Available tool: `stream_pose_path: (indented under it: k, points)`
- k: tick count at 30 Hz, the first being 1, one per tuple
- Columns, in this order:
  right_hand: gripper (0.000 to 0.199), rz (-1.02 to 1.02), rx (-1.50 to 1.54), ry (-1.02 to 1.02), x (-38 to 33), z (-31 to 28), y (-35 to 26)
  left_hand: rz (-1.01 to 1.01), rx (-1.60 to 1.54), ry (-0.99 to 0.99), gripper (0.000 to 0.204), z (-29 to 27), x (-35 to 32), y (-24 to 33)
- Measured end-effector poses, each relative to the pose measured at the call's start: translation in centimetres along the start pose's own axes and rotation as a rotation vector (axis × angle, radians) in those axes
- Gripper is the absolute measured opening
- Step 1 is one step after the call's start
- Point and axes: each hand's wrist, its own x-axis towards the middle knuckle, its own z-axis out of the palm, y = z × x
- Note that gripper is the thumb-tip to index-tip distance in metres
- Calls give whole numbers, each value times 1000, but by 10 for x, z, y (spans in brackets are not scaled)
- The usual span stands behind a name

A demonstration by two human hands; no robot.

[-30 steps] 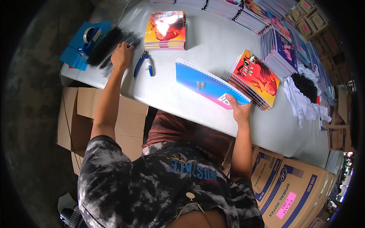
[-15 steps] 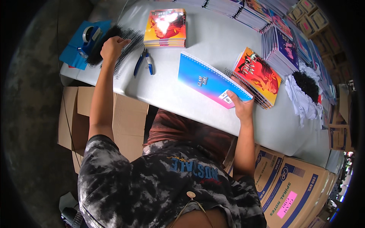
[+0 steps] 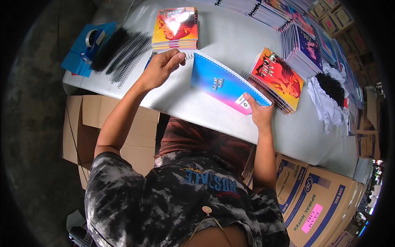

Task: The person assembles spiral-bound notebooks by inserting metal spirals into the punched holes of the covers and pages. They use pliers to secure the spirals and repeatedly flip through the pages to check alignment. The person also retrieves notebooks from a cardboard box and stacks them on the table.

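My right hand (image 3: 260,110) grips the lower right corner of an unbound notebook (image 3: 220,82) with a blue-to-pink cover, thumb on top. A row of punched holes runs along its upper edge. Close to the notebook's upper left corner, my left hand (image 3: 165,68) pinches a thin black spiral coil (image 3: 189,56); most of the coil is hidden by the hand. Whether the coil's tip touches the holes I cannot tell. Beyond the left hand, many loose black spiral coils (image 3: 129,53) lie in a heap.
A stack of yellow-red notebooks (image 3: 175,29) stands at the far side. Spiral-bound red notebooks (image 3: 277,78) lie right of my right hand. At the left is a blue tape dispenser (image 3: 94,43). A white cloth (image 3: 319,99) holds black coils. Cardboard boxes (image 3: 317,201) stand below the table.
My left hand has moved right from the coil heap to the notebook's upper left corner, bringing a coil with it. My right hand still holds the notebook.
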Motion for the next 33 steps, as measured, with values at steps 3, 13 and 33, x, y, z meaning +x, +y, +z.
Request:
stream_pose_path:
  k: [3,13,33]
  points:
    - [26,-4,-21,-3,-2,-1,1,-2,7,61,31,-1,5,-1]
    - [25,-75,-26,-84,1,-5,-1,108,-97,-103,12,-23,18,32]
    - [33,-220,-291,-38,-16,12,-4,804,1067,636,86,24,18,30]
